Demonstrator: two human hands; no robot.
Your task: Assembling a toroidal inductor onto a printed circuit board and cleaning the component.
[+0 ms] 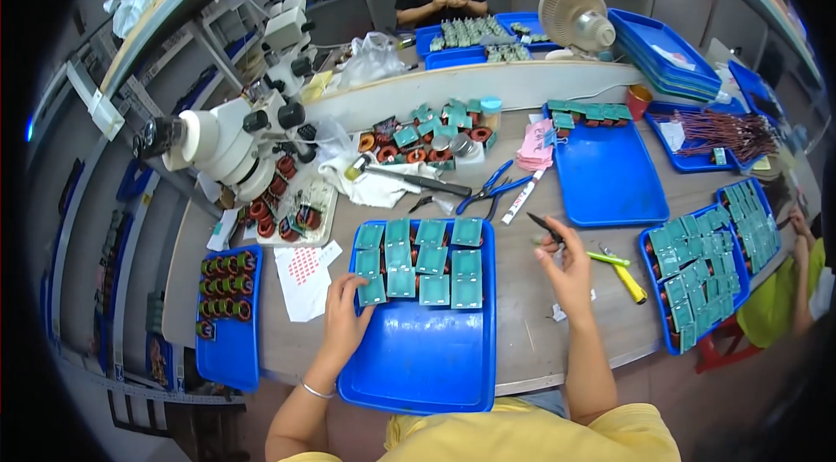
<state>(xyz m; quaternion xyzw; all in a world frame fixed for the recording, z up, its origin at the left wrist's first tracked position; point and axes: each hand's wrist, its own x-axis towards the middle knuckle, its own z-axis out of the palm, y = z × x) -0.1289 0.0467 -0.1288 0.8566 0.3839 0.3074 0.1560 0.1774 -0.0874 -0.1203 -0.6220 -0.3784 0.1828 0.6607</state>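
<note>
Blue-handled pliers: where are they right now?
In the head view, the pliers lie on the table just beyond the centre tray, left of the white marker and right of the white cloth.

An electronics assembly workshop: blue trays (416,368) of green circuit boards (434,289) and copper coils (225,288) crowd a grey workbench (522,323) beside a white stereo microscope (228,141) and pliers (489,189).
</note>
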